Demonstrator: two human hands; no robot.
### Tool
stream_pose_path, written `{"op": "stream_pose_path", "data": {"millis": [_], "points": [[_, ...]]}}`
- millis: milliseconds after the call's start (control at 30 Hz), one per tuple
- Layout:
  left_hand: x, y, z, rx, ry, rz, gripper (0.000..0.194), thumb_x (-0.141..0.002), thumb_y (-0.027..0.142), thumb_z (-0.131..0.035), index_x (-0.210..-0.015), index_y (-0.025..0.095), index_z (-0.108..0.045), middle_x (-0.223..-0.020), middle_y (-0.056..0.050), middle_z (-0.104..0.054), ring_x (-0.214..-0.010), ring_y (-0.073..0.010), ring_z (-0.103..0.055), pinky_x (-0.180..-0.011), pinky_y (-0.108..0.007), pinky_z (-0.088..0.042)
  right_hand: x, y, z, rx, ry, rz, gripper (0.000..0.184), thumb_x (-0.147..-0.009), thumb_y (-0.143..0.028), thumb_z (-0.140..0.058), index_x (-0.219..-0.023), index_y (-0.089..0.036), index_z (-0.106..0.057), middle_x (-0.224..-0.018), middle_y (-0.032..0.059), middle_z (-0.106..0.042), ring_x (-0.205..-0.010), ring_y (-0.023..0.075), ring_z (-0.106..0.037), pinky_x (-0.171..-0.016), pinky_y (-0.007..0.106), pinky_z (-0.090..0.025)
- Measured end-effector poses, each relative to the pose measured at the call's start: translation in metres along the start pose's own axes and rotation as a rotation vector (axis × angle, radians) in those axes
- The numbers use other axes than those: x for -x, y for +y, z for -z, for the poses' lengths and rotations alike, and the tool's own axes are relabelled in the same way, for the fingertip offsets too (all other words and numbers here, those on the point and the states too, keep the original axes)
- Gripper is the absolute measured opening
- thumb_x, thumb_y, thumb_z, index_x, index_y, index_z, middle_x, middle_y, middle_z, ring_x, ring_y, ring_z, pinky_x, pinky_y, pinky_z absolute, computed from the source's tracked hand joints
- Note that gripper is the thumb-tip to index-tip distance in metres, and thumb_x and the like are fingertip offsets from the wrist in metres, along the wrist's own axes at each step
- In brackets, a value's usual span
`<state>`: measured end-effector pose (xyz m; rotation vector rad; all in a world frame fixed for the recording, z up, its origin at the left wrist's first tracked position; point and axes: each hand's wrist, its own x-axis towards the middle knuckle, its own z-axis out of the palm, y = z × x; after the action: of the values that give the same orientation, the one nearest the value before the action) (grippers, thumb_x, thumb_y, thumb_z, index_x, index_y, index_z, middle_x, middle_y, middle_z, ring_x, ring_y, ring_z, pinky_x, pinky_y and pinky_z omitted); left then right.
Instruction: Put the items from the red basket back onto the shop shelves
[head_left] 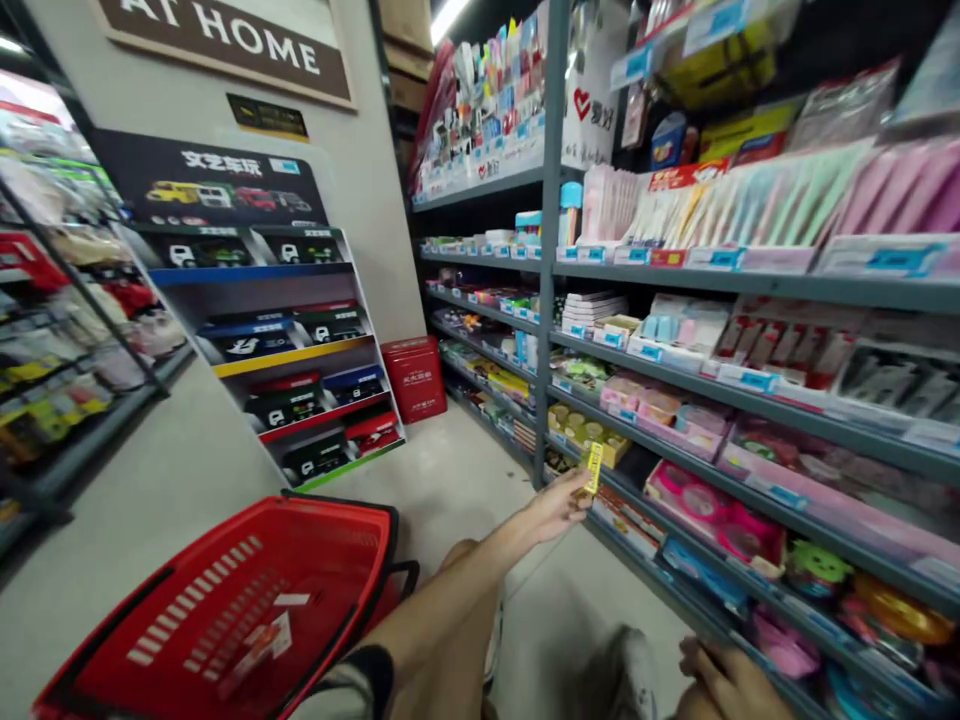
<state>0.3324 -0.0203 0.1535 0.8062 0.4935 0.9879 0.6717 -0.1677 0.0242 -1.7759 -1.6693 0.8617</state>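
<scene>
My left hand (556, 506) reaches out toward the lower shelves on the right and pinches a small yellow pack (592, 467), holding it upright in front of a shelf edge. At the bottom right edge of the picture my right hand (731, 682) sits low by the bottom shelf. Its fingers are curled in, and whatever they hold, if anything, is hidden. My bare knee (461, 560) and a grey shoe (630, 660) show below. A red shopping basket (330, 525) stands on the floor at my left with a small red and white pack (259, 640) inside.
Grey shelving (750, 285) packed with stationery and toys runs along the right. A slanted toy-car display (292, 355) stands against the far wall, with a red box (414, 378) beside it. More shelves (82, 440) line the left.
</scene>
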Motion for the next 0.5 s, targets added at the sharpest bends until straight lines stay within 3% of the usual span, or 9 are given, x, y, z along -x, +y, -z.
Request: {"op": "stream_pose_path", "data": {"millis": [67,133,200,267,333,400,500], "points": [[-0.026,-0.012,0.016,-0.083,0.057,0.001,0.049,-0.087,0.038,-0.094,-0.116,0.019,-0.06,-0.087,-0.002,-0.064,-0.057,-0.0084,-0.048,-0.051,-0.023,-0.018,-0.041,-0.034,-0.007,-0.015,0.0,0.089,0.069,-0.088,-0.076,-0.057,-0.119,-0.019,-0.083,-0.096,0.0154,-0.084,-0.096,0.0386,-0.082,-0.094,0.048,-0.065],[-0.046,-0.02,0.037,-0.135,0.104,-0.006,0.056,-0.085,0.04,-0.094,-0.121,0.02,-0.056,-0.089,-0.004,-0.069,-0.056,-0.0102,-0.053,-0.051,-0.024,-0.02,-0.09,-0.085,-0.018,-0.033,-0.023,0.216,0.074,-0.093,-0.074,-0.057,-0.136,-0.017,-0.075,-0.098,0.0142,-0.083,-0.097,0.0372,-0.082,-0.093,0.048,-0.064],[-0.059,-0.028,0.063,-0.185,0.158,-0.031,0.063,-0.086,0.045,-0.093,-0.128,0.02,-0.054,-0.094,-0.006,-0.073,-0.055,-0.0107,-0.056,-0.051,-0.023,-0.022,-0.141,-0.136,-0.035,-0.08,-0.051,0.307,0.073,-0.098,-0.074,-0.053,-0.141,-0.017,-0.07,-0.107,0.0143,-0.083,-0.1,0.0348,-0.081,-0.094,0.047,-0.064],[-0.065,-0.037,0.092,-0.23,0.204,-0.051,0.078,-0.082,0.046,-0.097,-0.139,0.019,-0.051,-0.096,-0.005,-0.075,-0.053,-0.0096,-0.056,-0.049,-0.022,-0.024,-0.182,-0.171,-0.059,-0.082,0.022,0.353,0.075,-0.101,-0.075,-0.049,-0.146,-0.017,-0.067,-0.099,0.0113,-0.083,-0.091,0.0323,-0.079,-0.094,0.047,-0.063],[-0.067,-0.044,0.118,-0.287,0.22,-0.064,0.1,-0.074,0.042,-0.103,-0.153,0.019,-0.047,-0.095,-0.003,-0.075,-0.05,-0.0081,-0.055,-0.047,-0.02,-0.028,-0.205,-0.18,-0.085,-0.076,0.061,0.39,0.074,-0.104,-0.072,-0.05,-0.149,-0.016,-0.066,-0.097,0.0108,-0.082,-0.085,0.0303,-0.077,-0.091,0.046,-0.063],[-0.069,-0.05,0.137,-0.349,0.192,-0.071,0.117,-0.071,0.043,-0.106,-0.166,0.019,-0.041,-0.092,-0.001,-0.074,-0.046,-0.0078,-0.054,-0.045,-0.02,-0.032,-0.212,-0.171,-0.108,-0.104,0.04,0.391,0.072,-0.105,-0.069,-0.053,-0.153,-0.016,-0.064,-0.096,0.0096,-0.081,-0.08,0.0275,-0.076,-0.085,0.042,-0.062],[-0.072,-0.051,0.145,-0.379,0.146,-0.078,0.124,-0.079,0.055,-0.099,-0.175,0.013,-0.033,-0.089,-0.003,-0.075,-0.043,-0.0092,-0.056,-0.043,-0.02,-0.038,-0.205,-0.154,-0.126,-0.207,0.004,0.323,0.072,-0.106,-0.064,-0.058,-0.163,-0.018,-0.059,-0.105,0.0076,-0.08,-0.075,0.0218,-0.074,-0.075,0.036,-0.062]]}}
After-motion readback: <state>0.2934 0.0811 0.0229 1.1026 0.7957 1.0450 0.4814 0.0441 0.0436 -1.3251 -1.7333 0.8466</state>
